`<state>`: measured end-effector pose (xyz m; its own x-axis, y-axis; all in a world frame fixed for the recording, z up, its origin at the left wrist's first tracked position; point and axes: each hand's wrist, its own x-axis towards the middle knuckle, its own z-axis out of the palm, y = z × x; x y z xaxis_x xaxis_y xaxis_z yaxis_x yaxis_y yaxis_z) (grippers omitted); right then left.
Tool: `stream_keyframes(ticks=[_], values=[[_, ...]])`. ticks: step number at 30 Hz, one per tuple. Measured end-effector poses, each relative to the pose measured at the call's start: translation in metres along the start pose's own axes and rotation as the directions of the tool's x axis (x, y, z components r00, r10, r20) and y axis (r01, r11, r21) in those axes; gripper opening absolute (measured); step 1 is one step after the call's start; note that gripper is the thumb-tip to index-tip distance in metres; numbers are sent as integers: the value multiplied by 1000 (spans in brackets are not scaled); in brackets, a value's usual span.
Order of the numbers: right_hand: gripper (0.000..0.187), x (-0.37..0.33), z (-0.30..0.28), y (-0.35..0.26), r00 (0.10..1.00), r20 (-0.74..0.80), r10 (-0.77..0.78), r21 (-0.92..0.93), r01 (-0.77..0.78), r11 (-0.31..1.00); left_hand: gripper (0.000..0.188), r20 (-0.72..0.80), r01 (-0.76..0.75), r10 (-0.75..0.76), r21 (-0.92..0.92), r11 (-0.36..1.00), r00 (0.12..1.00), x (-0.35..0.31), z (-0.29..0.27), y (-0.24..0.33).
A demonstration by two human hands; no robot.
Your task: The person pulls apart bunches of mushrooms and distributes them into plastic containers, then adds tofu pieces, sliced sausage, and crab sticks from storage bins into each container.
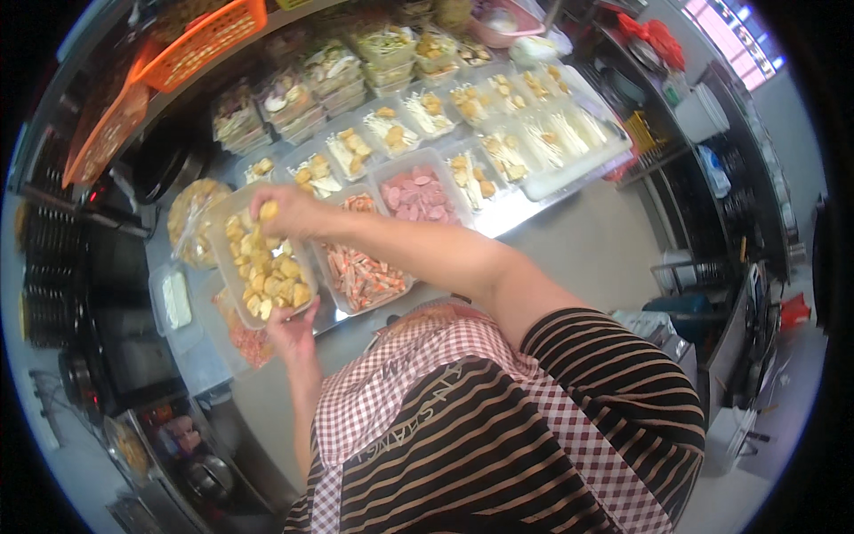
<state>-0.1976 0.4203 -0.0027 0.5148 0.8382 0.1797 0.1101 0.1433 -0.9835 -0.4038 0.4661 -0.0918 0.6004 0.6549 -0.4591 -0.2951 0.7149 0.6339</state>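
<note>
A clear plastic tub of golden fried tofu puffs sits tilted at the table's left. My left hand grips its near edge, fingers against the rim. Over the tub's far end, my right hand is closed on a tofu puff, the arm crossing above the neighbouring tubs. Right beside it lie a tub of red-and-white crab sticks and one of pink sliced sausage. Rows of small trays behind hold enoki mushrooms with tofu puffs on top.
Stacked boxes of vegetables line the back. A bag of yellow food stands left of the tofu tub, near a lidded white box. Orange baskets sit on the shelf at upper left. Racks with a white bucket stand at right.
</note>
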Motion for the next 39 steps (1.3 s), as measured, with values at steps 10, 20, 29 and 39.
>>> stream_keyframes(ticks=[10, 20, 29, 39], values=[[19, -180, -353, -66, 769, -625, 134, -126, -268, 955, 74, 42, -99, 97, 67, 993, 994, -42, 53, 16], [14, -239, -487, -17, 822, -532, 203, -125, -313, 941, 66, 171, -67, 58, 49, 997, 984, -60, 202, -106], [17, -258, -546, -8, 893, -437, 112, -579, -374, 725, 69, 163, 6, -33, 165, 986, 986, -86, 271, -191], [19, -223, -512, 56, 985, -97, 146, -978, -121, 169, 66, 227, -9, -63, 302, 953, 972, -93, 297, -218]])
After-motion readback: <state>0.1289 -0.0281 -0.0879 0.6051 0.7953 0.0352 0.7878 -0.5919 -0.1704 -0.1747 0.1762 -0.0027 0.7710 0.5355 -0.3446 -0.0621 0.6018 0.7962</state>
